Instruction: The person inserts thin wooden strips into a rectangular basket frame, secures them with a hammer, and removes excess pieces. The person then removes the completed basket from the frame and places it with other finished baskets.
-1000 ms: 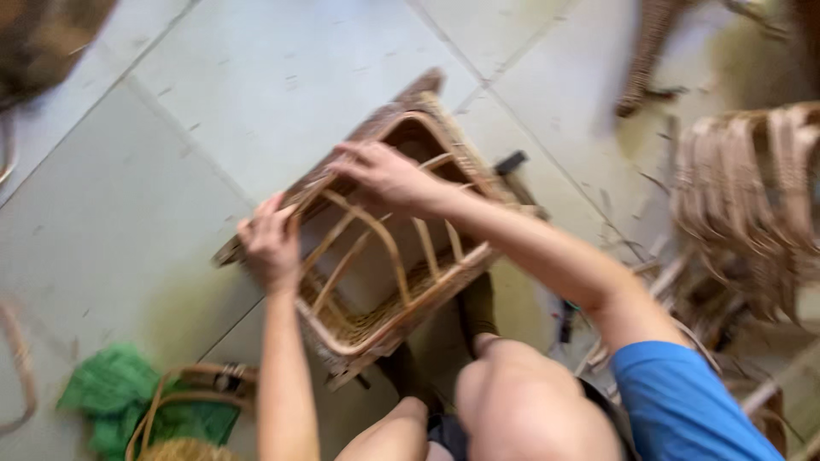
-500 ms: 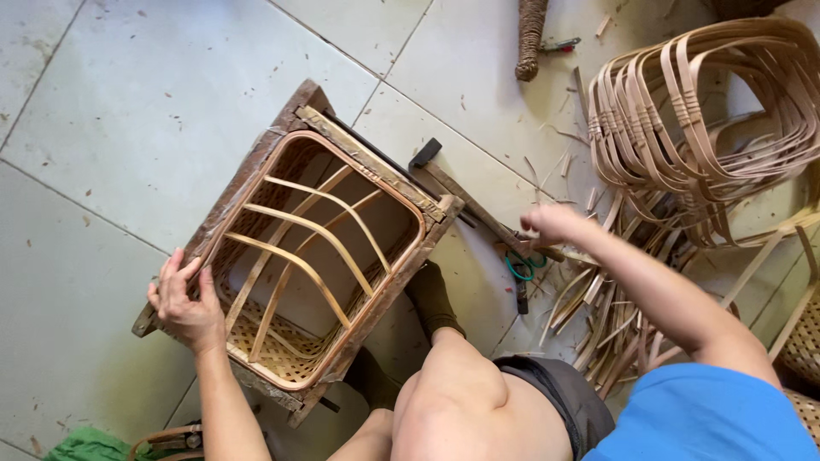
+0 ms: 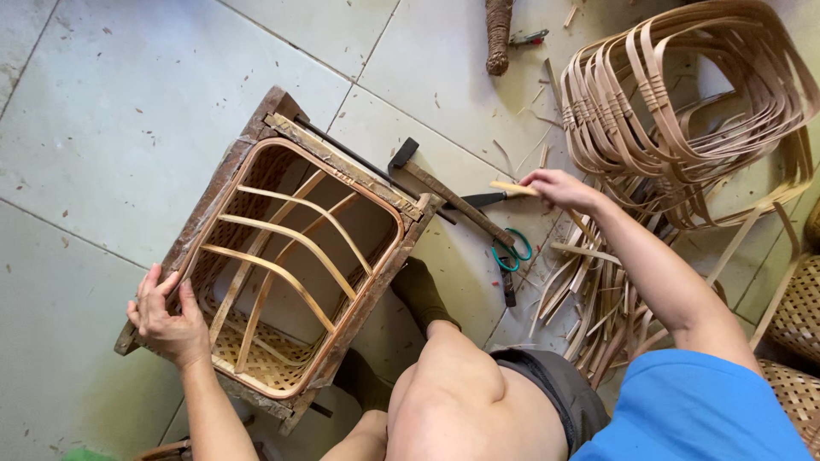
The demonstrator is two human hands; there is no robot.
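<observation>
1. Gripping the near-left corner of the square wooden frame (image 3: 224,179) with the left hand (image 3: 166,320), fingers curled over its edge, thumb on the outside.
2. Standing on the tiled floor (image 3: 102,111), left of the bent knees, with a half-woven basket (image 3: 282,282) inside the frame; curved cane ribs crossing the opening, woven bottom visible at the near side.
3. Reaching to the right with the right hand (image 3: 559,188), fingers closed on a thin cane strip (image 3: 512,188), light in colour.
4. Lying just beside that hand: a hammer (image 3: 448,196) touching the frame's far-right corner, and scissors with green handles (image 3: 511,252) a little nearer.
5. Spread right of the scissors, a loose heap of cane strips (image 3: 598,299); farther right, a stack of bent cane hoops (image 3: 683,94).
</observation>
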